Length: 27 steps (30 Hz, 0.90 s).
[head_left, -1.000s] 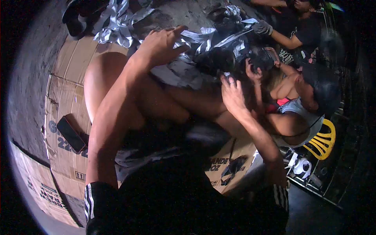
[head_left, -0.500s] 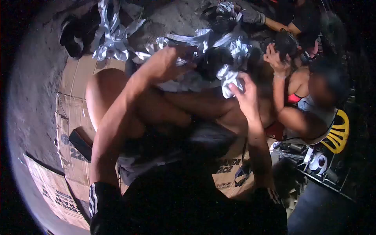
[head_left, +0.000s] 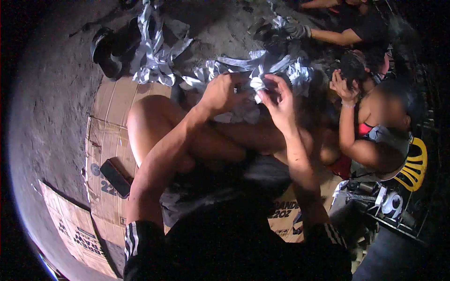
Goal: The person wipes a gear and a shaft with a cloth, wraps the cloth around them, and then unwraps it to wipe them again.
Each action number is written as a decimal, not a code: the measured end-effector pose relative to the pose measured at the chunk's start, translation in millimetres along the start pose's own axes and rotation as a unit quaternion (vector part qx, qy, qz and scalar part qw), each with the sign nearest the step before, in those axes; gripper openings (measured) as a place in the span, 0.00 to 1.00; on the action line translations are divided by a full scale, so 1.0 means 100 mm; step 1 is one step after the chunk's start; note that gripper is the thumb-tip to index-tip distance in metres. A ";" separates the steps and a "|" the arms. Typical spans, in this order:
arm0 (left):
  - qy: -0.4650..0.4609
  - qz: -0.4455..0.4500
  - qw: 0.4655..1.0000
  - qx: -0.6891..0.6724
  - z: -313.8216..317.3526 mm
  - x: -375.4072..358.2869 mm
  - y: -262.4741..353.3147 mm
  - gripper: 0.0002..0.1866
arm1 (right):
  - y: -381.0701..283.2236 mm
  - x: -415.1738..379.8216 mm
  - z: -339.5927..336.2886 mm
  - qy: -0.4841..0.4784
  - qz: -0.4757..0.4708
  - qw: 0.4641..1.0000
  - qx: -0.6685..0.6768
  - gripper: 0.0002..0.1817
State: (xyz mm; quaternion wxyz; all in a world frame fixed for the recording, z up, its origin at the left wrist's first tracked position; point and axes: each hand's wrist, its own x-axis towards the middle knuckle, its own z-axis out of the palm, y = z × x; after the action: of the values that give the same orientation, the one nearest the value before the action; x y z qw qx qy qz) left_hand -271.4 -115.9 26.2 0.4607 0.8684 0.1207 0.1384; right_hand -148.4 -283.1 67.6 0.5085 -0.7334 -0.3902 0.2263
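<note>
A crumpled bundle of white cloth-like strip (head_left: 258, 84) sits between my two hands, in front of my crossed legs. My right hand (head_left: 280, 104) is closed on it, thumb below and fingers curled above. From the other side, my left hand (head_left: 220, 96) comes up with bent fingers right at the bundle's left edge. Its fingertips lie in shadow, and I cannot tell whether they grip. Just beyond both hands, more white strips (head_left: 243, 61) lie loose on the ground. A larger tangle of the strips (head_left: 154, 61) spreads farther left.
Flattened cardboard (head_left: 105, 136) lies under me, with a dark phone-like slab (head_left: 116, 179) on it. Black slippers (head_left: 107, 54) rest on the ground. At right, a person (head_left: 370, 140) sits by a yellow chair back (head_left: 415, 164). Another person's gloved hand (head_left: 297, 31) works farther back.
My right hand has carried the white bundle left and up, while my left hand has come nearer to it. The whole view has shifted a little.
</note>
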 end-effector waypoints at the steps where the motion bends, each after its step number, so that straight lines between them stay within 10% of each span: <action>1: 0.053 0.009 0.998 -0.034 0.09 0.01 -0.05 0.21 | -0.01 -0.04 0.01 0.012 0.004 1.000 0.022 0.28; 6: 0.055 0.057 0.982 -0.174 0.23 0.06 -0.12 0.17 | 0.36 -0.17 0.10 0.082 0.017 0.994 0.067 0.26; 7: 0.075 0.256 0.960 -0.087 0.59 0.12 -0.64 0.15 | 0.36 -0.17 0.11 0.085 -0.011 0.995 0.058 0.26; 10: 0.019 0.177 0.941 -0.290 0.56 0.02 -0.34 0.13 | 0.36 -0.16 0.18 0.103 -0.042 0.993 0.031 0.24; 14: 0.093 0.242 0.950 -0.172 0.64 0.07 -0.35 0.15 | 0.33 -0.23 0.24 0.088 0.027 0.996 0.000 0.19; 23: 0.080 0.058 0.986 -0.133 0.41 0.02 -0.36 0.26 | 0.35 -0.34 -0.51 0.275 -0.029 0.916 0.289 0.18; 27: 0.033 -0.043 0.985 -0.162 0.14 0.05 -0.13 0.24 | 0.73 -0.46 -1.05 0.297 0.049 0.946 0.118 0.20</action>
State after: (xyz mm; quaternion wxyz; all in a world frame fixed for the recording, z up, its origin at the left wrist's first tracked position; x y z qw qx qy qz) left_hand -262.4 -117.7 8.7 0.5963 0.7713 0.1495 0.1646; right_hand -74.2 -392.6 37.2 0.6729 -0.7201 -0.1556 0.0670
